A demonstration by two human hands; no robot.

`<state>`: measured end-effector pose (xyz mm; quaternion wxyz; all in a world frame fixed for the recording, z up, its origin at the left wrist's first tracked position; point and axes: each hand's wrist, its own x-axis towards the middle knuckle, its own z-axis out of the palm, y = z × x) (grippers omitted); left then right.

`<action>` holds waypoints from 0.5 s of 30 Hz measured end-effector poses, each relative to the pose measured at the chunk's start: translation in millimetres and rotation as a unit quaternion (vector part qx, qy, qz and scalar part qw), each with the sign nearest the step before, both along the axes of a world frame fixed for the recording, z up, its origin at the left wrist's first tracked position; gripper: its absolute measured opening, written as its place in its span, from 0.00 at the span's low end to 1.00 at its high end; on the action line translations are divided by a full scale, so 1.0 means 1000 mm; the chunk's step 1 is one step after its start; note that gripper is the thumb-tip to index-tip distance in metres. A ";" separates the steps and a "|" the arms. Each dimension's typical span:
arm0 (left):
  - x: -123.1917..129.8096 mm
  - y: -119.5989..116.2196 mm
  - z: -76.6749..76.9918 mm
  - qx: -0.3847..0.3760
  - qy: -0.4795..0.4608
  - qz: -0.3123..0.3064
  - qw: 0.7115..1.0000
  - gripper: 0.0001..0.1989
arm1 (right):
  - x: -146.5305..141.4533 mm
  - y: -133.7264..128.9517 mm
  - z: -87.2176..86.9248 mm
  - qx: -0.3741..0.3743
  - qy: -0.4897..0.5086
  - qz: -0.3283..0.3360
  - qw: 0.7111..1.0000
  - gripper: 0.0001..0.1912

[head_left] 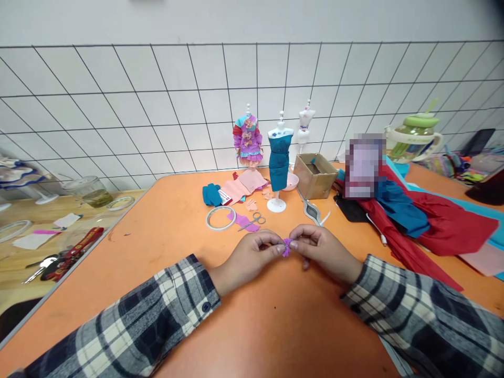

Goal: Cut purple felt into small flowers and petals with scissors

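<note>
A small gathered purple bow is pinched between my two hands, just above the orange table. My left hand grips its left side between thumb and fingertips. On the right side, the thumb and index finger of my right hand press together on it. Small scissors lie beyond my left hand on a purple scrap. Next to them is a roll of white tape. A mini dress form wrapped in teal stands behind my hands.
Two more dress forms stand behind, one in a purple ruffled dress. A cardboard box, a phone, red cloth and a lidded jug are on the right. Keys and a glass cup rest on the wooden table at left.
</note>
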<state>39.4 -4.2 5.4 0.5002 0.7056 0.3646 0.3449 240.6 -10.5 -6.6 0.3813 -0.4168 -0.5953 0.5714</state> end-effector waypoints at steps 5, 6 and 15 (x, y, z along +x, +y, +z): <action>-0.001 -0.001 0.006 0.034 0.012 0.007 0.999 0.15 | 0.000 0.000 -0.002 0.008 -0.019 -0.006 1.000 0.17; -0.001 -0.001 0.007 0.034 0.013 0.007 0.999 0.14 | 0.000 0.000 -0.001 0.009 -0.022 -0.006 1.000 0.17; -0.001 0.001 0.001 -0.020 -0.010 0.019 1.000 0.18 | -0.004 -0.001 0.004 -0.012 -0.001 -0.005 1.000 0.16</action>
